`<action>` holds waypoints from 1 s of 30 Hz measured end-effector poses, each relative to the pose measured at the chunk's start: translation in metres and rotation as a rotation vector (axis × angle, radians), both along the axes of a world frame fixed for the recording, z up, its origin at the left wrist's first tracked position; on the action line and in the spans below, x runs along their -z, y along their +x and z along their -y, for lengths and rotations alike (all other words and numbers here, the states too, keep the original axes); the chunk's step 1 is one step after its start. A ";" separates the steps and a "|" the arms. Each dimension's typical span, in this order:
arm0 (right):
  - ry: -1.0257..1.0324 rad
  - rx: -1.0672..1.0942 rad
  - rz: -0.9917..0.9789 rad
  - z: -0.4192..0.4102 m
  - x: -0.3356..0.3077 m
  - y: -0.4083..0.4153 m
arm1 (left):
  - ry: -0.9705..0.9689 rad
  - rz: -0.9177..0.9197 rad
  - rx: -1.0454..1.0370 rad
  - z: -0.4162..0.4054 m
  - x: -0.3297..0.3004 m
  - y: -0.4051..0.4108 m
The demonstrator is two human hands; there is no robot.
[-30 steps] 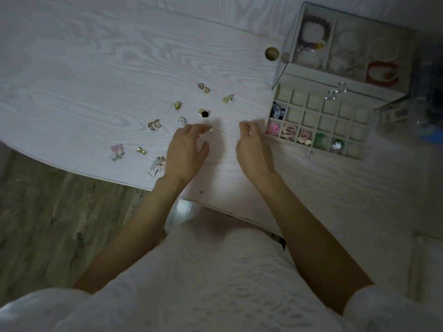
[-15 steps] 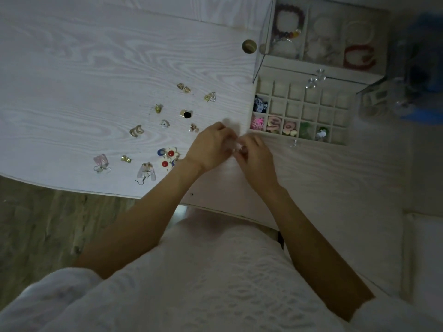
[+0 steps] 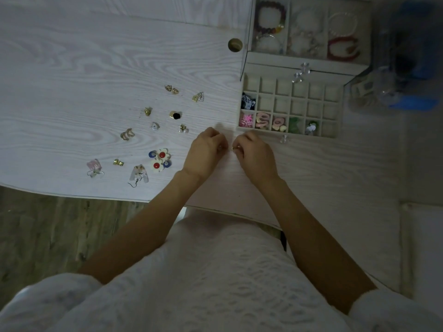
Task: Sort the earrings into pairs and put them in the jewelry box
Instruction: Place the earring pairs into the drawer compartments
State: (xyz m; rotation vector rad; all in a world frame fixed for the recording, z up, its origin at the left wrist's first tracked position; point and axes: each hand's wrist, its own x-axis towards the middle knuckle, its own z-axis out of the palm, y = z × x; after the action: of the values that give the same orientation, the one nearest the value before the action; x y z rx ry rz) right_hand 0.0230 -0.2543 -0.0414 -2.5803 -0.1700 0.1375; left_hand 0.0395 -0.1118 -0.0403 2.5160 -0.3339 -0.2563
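Several earrings lie scattered on the white wooden table (image 3: 72, 80), among them a red-and-white flower pair (image 3: 159, 159), a gold-and-black stud (image 3: 175, 114) and gold hoops (image 3: 127, 134). The jewelry box (image 3: 291, 69) stands at the back right, its gridded drawer pulled out with several front cells filled. My left hand (image 3: 206, 154) and my right hand (image 3: 256, 155) sit side by side just in front of the drawer, fingers curled inward. Each pinches a tiny earring; a small gold piece (image 3: 233, 148) shows at my right fingertips.
The box's upper tray (image 3: 287, 27) holds bracelets. A round cable hole (image 3: 235, 45) is left of the box. A blurred blue and clear object (image 3: 405, 63) stands at the far right. A clear crystal earring (image 3: 283, 139) lies by the drawer's front edge.
My left hand came right from the scattered earrings to meet my right hand. The two then drew slightly apart, each pinching a small piece. The flower pair is now uncovered.
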 end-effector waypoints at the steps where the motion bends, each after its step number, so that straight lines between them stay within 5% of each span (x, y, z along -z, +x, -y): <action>1: -0.018 -0.011 -0.001 -0.001 0.000 0.000 | 0.009 0.012 -0.005 0.000 0.000 -0.001; 10: -0.145 -0.067 -0.149 -0.009 -0.009 0.011 | 0.048 -0.032 -0.001 -0.004 -0.001 0.004; 17: 0.091 0.140 -0.048 0.013 -0.017 0.002 | 0.069 -0.036 0.069 -0.006 -0.003 0.010; 30: 0.131 0.212 -0.007 0.035 -0.024 0.012 | -0.038 0.035 0.085 -0.011 0.001 0.011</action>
State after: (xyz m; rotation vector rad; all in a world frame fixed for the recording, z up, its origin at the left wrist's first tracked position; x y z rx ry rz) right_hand 0.0355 -0.2895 -0.0172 -2.4481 0.0942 0.0552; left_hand 0.0502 -0.1011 -0.0416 2.4750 -0.4557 -0.2368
